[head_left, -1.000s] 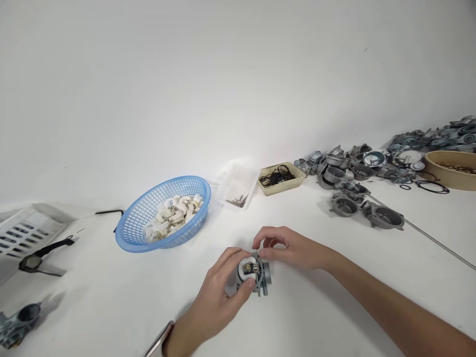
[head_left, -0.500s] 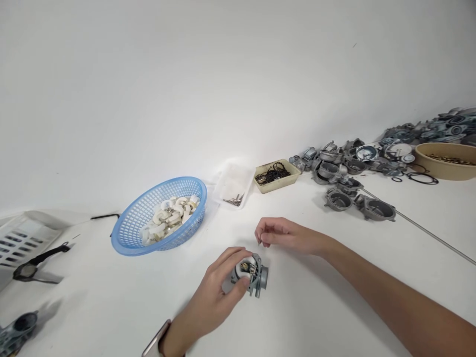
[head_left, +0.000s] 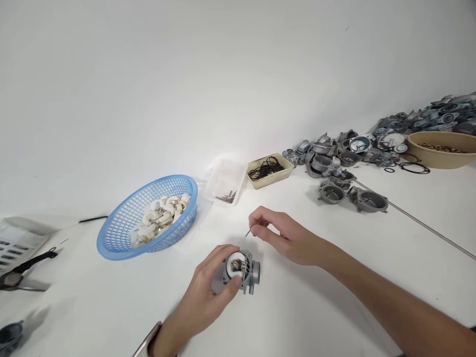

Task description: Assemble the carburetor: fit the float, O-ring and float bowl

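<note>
My left hand grips a grey metal carburetor body on the table, thumb and fingers around its open round face. A white ring-shaped float sits inside that face, with small brass parts at its middle. Above and to the right of the carburetor, my right hand pinches a thin metal pin between thumb and forefinger. The pin points down and left and is apart from the carburetor. The far side of the carburetor is partly hidden by my left fingers.
A blue basket holds white floats. Behind are a clear tray with pins and a cream tray of black rubber rings. Grey metal bowls and a tan tub stand right. A wristwatch lies left.
The view has shifted slightly. My right fingers have turned, so the pin now shows more clearly. My left hand keeps its hold on the carburetor, and more of the white float shows.
</note>
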Available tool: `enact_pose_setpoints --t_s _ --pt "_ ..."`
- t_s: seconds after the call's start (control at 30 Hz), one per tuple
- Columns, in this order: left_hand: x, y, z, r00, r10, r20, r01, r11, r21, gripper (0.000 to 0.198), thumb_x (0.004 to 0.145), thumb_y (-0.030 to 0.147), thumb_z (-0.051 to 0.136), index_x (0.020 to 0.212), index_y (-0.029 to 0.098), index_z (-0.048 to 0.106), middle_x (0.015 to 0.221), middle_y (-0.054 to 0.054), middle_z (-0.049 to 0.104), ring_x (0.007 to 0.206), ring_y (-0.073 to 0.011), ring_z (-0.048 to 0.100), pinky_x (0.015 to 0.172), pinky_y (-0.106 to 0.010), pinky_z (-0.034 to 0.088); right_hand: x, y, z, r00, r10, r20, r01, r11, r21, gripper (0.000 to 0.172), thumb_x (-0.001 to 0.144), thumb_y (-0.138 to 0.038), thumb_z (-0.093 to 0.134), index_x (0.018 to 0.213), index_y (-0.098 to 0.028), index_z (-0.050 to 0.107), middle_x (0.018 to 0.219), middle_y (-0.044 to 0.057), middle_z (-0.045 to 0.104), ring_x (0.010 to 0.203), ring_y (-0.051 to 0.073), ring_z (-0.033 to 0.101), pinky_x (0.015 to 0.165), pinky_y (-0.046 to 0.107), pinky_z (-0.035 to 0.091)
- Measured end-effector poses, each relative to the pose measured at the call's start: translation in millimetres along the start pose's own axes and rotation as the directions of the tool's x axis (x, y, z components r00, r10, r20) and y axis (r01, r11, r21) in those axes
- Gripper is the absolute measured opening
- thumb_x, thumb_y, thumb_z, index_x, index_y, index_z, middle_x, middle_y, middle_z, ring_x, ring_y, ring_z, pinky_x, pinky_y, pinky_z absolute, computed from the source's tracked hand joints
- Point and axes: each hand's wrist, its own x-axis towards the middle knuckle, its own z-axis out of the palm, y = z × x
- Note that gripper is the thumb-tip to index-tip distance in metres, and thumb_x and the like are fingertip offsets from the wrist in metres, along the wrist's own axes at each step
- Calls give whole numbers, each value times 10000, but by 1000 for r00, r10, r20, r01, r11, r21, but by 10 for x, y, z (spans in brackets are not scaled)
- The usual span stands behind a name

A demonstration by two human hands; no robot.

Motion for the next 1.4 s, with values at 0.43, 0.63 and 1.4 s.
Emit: enact_pose_setpoints --t_s 0.43,0.63,1.4 --pt "-22 -25 13 990 124 -59 -118 988 99 388 961 224 620 1337 265 530 1286 -80 612 1172 -217 609 992 -347 523 36 138 11 938 151 313 -152 988 -24 174 1027 -369 496 972 -227 578 833 -29 579 713 125 482 641 260 382" --pt "-77 -31 40 967 172 -188 -138 974 177 407 952 243 638 1346 257 534 1302 -87 616 1200 -233 599 999 -358 517 60 194 32 929 149 340 -164 986 17 172 1021 -358 504 949 -216 572 828 -24 558 720 125 466 662 264 385" --pt "-39 -17 -128 991 132 31 -136 950 281 654 861 466 745 1431 271 489 1408 -123 580 1310 -327 545 1085 -491 490 114 419 60 893 67 444 -200 945 260 182 1003 -371 558 997 -191 582 858 -5 555 732 123 483 695 275 429"
